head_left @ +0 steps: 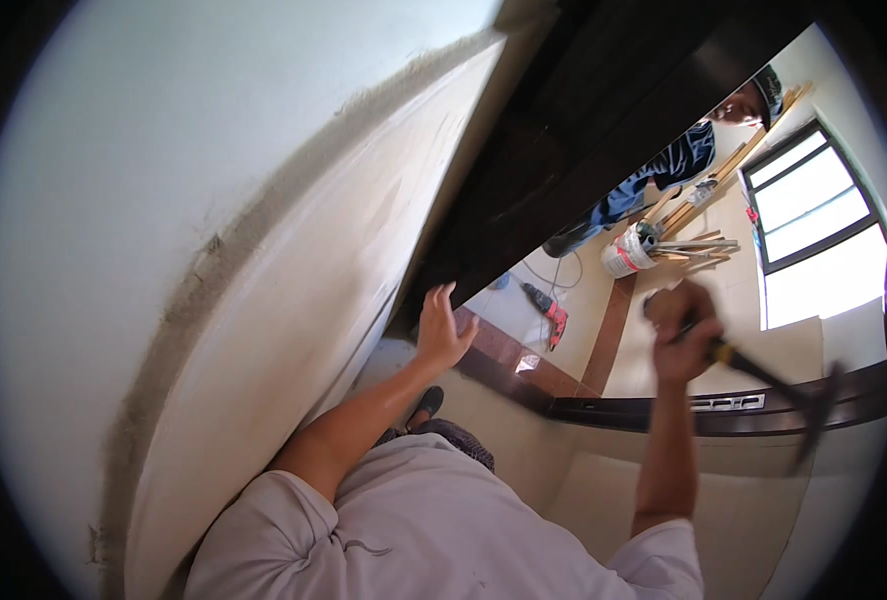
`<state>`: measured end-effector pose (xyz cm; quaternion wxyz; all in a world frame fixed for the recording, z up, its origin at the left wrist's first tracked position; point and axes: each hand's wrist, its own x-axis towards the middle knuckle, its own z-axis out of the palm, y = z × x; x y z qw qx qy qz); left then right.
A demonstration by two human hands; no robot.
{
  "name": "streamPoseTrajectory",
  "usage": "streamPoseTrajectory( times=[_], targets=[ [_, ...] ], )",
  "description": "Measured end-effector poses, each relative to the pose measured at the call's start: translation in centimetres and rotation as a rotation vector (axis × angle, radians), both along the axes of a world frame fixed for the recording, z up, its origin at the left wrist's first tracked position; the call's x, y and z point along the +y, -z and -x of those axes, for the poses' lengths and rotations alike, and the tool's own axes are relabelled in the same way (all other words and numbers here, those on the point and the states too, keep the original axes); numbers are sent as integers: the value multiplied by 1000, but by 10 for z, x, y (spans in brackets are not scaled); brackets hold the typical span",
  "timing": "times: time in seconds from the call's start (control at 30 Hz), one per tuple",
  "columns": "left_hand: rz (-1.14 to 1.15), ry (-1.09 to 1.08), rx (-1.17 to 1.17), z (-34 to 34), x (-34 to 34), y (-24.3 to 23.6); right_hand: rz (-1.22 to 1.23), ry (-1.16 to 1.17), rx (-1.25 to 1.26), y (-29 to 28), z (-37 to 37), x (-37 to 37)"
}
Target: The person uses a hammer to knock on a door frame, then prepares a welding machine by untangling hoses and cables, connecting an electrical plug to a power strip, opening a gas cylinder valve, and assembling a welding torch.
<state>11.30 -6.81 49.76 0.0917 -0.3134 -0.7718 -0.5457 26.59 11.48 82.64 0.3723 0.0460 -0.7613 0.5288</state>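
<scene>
Head view: the hammer (pixel 761 370) is at right, its long axis slanting from the grip down to the right, its blurred head at the lower right end. The right hand (pixel 686 325) is closed around the handle. The left hand (pixel 446 335) is partly open, fingers apart, at the lower edge of the dark door frame (pixel 564 150); firm contact cannot be confirmed.

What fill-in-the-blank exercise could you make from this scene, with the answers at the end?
1. The right hand grips the hammer by its ____.
2. The other hand, at the dark panel, is the ____ one.
3. The drill is black and ____.
4. Bright light shows through the dark-framed ____.

Missing words: handle; left; red; window.
</scene>
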Motion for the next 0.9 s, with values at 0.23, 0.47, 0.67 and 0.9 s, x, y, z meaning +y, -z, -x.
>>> streamPoseTrajectory(
  times=[0.23, 0.47, 0.67, 0.9],
  targets=[
    [783, 339, -681, -60, -131, 189, 163, 361, -400, 249, -101, -51],
    [626, 155, -867, -102, -189, 199, -223, 289, -1300, 295, -133, -16],
    [444, 5, -1042, -193, -151, 204, -603, -164, -1582, 398, -112, 26],
    [-582, -105, -2027, -314, 18, 247, -496, -563, -1567, 489, -132, -17]
  ],
)
